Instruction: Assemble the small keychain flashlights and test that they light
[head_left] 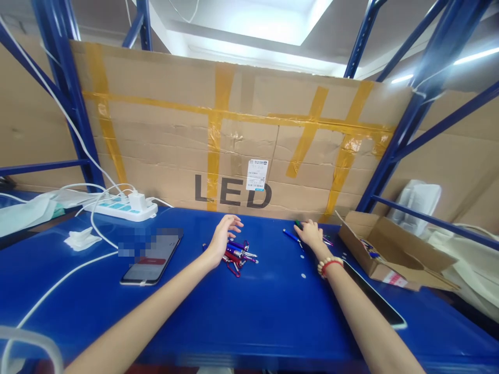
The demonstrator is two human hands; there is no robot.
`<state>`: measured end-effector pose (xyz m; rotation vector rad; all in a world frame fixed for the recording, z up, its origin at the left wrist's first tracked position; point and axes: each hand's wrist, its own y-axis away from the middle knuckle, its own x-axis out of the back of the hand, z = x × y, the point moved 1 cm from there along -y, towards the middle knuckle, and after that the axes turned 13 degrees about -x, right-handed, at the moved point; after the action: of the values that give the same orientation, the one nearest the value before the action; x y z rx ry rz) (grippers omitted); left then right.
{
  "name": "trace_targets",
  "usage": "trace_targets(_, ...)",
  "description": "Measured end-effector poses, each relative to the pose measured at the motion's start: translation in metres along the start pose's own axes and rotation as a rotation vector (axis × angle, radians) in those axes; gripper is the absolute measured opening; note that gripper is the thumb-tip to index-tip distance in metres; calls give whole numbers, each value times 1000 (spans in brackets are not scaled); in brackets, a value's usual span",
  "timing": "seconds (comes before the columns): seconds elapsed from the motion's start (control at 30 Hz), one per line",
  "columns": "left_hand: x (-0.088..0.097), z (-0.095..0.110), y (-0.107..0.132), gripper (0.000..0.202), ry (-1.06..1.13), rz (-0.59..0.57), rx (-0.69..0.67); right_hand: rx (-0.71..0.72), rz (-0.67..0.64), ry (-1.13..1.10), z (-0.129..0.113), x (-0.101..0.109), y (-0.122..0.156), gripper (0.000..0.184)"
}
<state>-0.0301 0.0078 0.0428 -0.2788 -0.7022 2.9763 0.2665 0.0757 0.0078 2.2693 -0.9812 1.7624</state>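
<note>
My left hand hovers at the left edge of a small pile of pen-like metal flashlights, its fingers loosely curved and apart with nothing in them. Blue, purple and red bodies lie jumbled there with carabiner clips. Farther right, my right hand, wearing a bead bracelet, reaches down to the table, fingers spread. A green piece shows by its fingertips; whether they touch it is unclear. Just left lies a blue flashlight, and a purple one shows partly on the other side.
An open cardboard box holding small colourful items stands at right. A dark tablet-like slab lies under my right forearm. At left are a phone, a power strip and white cables. A large cardboard sheet backs the blue table.
</note>
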Motion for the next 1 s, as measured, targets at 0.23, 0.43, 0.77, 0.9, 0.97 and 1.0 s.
trace_targets(0.23,0,-2,1,24,-5,-28,-31,25,-35,-46,3,3,-14,13)
trace_targets(0.43,-4,1,7,18,-132,-135,-53,278,-242,-356,-1,23,6,31)
trace_targets(0.77,-7,-3,14,49,-247,-356,-129,640,-969,-781,-44,53,77,35)
trace_targets(0.9,-7,-3,15,30,-293,-379,-151,626,-937,-837,-53,52,90,31)
trace_targets(0.97,-8,-4,16,29,-326,-354,-153,578,-822,-896,-57,50,95,30)
trace_targets(1.0,-9,-4,16,28,-345,-344,-149,567,-769,-922,-59,49,97,29)
